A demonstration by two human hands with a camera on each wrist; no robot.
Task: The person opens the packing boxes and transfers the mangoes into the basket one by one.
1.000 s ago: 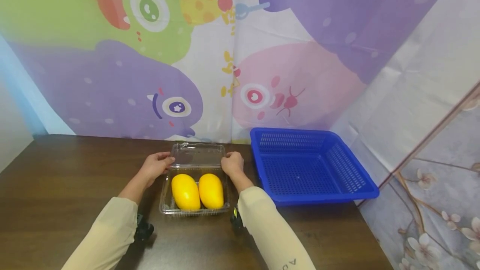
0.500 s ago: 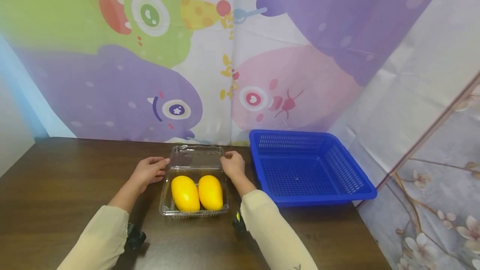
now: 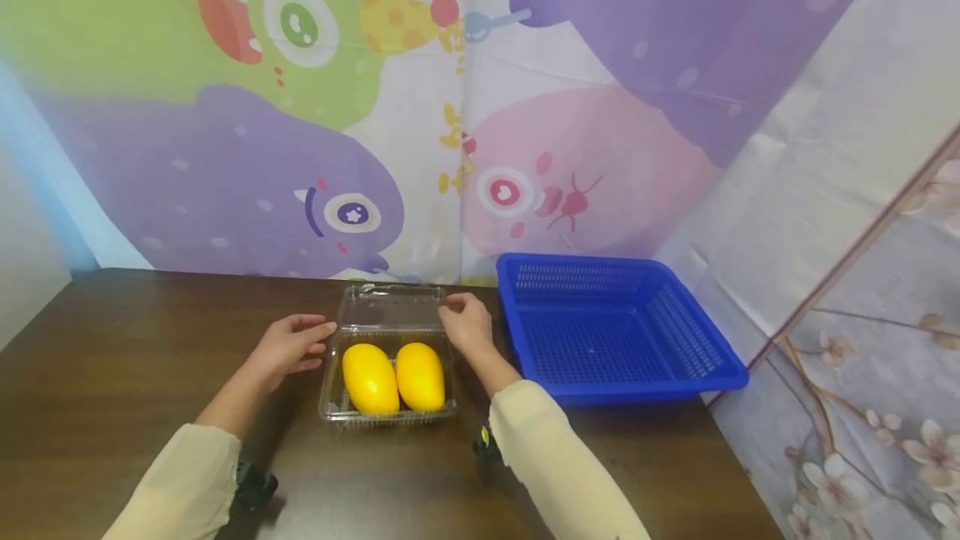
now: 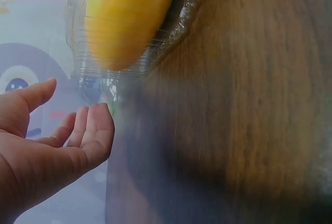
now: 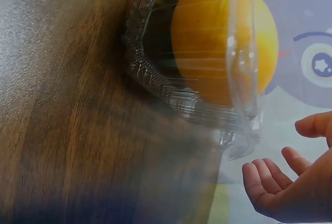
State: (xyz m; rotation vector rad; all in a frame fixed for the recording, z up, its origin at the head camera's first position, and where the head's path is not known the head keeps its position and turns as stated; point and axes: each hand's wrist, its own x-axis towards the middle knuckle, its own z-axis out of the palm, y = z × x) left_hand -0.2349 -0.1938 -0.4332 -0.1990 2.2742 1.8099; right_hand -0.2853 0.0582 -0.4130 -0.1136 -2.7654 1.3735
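Two yellow mangoes, the left one and the right one, lie side by side in a clear plastic clamshell box. Its hinged lid is folded back toward the wall. My left hand is just left of the box near the hinge, fingers relaxed and slightly bent, holding nothing. On the other side, my right hand has its fingertips close by the lid's right edge. In the right wrist view its thumb and fingers are spread apart with nothing between them.
A blue perforated plastic basket stands to the right of my right hand, by the side wall. The brown wooden table ends at a cartoon-printed backdrop just behind the lid.
My left hand has come off the lid's left edge and drawn back to the left. My right hand has eased slightly right from the lid. Box and mangoes stay put.
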